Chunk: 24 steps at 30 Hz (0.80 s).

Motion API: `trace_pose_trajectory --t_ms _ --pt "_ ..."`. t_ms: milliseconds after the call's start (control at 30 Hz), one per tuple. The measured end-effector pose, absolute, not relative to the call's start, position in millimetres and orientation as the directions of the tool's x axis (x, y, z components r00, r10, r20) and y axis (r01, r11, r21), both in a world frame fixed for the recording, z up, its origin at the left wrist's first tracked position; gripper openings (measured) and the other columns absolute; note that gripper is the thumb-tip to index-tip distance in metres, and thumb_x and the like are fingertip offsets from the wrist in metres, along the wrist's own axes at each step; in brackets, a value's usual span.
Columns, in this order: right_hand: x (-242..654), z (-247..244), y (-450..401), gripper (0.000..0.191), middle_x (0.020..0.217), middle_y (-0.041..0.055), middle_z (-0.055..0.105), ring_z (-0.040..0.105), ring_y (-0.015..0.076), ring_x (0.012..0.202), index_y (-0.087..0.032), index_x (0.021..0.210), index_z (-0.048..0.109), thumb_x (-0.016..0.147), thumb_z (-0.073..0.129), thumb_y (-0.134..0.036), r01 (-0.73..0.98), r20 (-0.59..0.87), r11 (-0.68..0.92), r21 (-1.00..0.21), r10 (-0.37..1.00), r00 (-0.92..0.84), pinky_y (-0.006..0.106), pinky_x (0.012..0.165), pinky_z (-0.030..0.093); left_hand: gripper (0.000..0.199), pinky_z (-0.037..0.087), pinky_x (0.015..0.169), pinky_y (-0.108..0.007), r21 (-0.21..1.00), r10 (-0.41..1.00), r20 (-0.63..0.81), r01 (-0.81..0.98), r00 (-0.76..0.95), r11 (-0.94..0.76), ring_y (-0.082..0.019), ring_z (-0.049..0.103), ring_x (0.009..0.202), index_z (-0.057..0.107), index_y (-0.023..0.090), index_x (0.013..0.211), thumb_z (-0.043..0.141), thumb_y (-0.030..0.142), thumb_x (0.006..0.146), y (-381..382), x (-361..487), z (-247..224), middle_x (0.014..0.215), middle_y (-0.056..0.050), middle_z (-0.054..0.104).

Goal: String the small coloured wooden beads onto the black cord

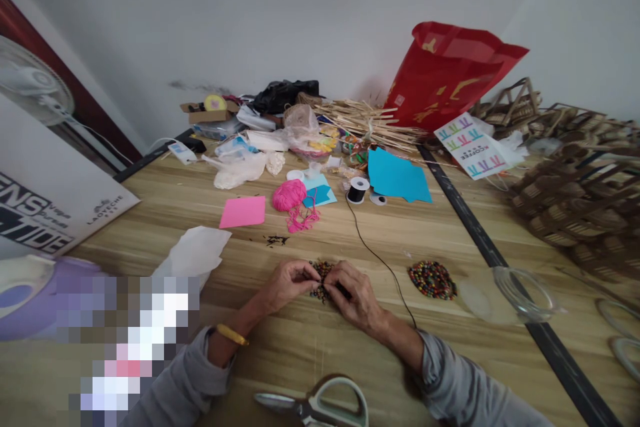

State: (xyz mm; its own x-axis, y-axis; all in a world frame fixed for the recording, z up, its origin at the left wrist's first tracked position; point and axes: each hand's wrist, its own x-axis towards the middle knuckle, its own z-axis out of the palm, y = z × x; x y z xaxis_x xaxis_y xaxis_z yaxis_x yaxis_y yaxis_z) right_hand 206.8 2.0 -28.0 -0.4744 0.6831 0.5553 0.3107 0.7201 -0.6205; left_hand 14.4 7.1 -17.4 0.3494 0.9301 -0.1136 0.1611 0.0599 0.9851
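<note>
I'm watching two bare hands meeting over a small bunch of beads (323, 268) just below the middle of the frame. The bunch is lying right between the fingertips, showing above and below them, so its longer direction is running up and down the frame while the hands are facing each other across it. The left hand (293, 285) is touching it from the left, thumb and forefinger pressing together; the right hand (356, 297) is touching it from the right, fingers curling in and covering more of that side. Neither is standing nearer; both seem to be pinching part of the bunch, though I can't tell whether they are gripping a bead or the string. A second coil (433, 281) of beads is lying right of centre, apart from the right hand and beyond its wrist. A black cord (376, 251) is trailing from a spool (358, 191) at the centre down toward the right sleeve (453, 373). Scissors (340, 403) are lying at the bottom edge, below both hands, blades pointing left. Farther up, pink yarn (289, 195) is sitting beside a pink sheet (243, 211), and black scraps (277, 240) are lying above the left hand.
</note>
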Motion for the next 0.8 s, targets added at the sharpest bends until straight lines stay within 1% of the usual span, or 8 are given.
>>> trace_pose_trajectory --t_ms 233,667,800 --pt "206.2 -26.2 1.3 0.01 0.077 0.0065 0.059 0.055 0.0176 0.075 -0.018 0.084 0.057 0.09 0.049 -0.019 0.318 0.552 0.714 -0.624 0.691 -0.467 0.029 0.065 0.046 0.015 0.045 0.063 -0.023 0.985 0.927 -0.132 0.154 0.352 0.081 -0.012 0.058 0.063 0.067 0.01 0.076 0.07 0.021 0.066 7.3 15.2 -18.8 0.068 -0.003 0.066" --pt "206.9 -26.7 1.5 0.011 0.076 0.0065 0.058 0.055 0.0178 0.074 -0.018 0.083 0.055 0.09 0.048 -0.02 0.323 0.545 0.708 -0.628 0.696 -0.467 0.028 0.065 0.045 0.017 0.045 0.064 -0.023 0.986 0.928 -0.13 0.147 0.35 0.083 -0.012 0.058 0.064 0.067 0.011 0.076 0.072 0.023 0.066 7.1 14.6 -19.6 0.07 -0.003 0.067" --pt "207.1 -26.6 1.6 0.011 0.076 0.0063 0.058 0.055 0.0178 0.073 -0.019 0.083 0.055 0.09 0.047 -0.02 0.325 0.546 0.711 -0.624 0.694 -0.469 0.029 0.065 0.045 0.018 0.045 0.062 -0.023 0.987 0.934 -0.115 0.147 0.338 0.069 -0.012 0.058 0.062 0.068 0.011 0.074 0.073 0.025 0.065 6.9 15.1 -17.9 0.068 -0.003 0.066"
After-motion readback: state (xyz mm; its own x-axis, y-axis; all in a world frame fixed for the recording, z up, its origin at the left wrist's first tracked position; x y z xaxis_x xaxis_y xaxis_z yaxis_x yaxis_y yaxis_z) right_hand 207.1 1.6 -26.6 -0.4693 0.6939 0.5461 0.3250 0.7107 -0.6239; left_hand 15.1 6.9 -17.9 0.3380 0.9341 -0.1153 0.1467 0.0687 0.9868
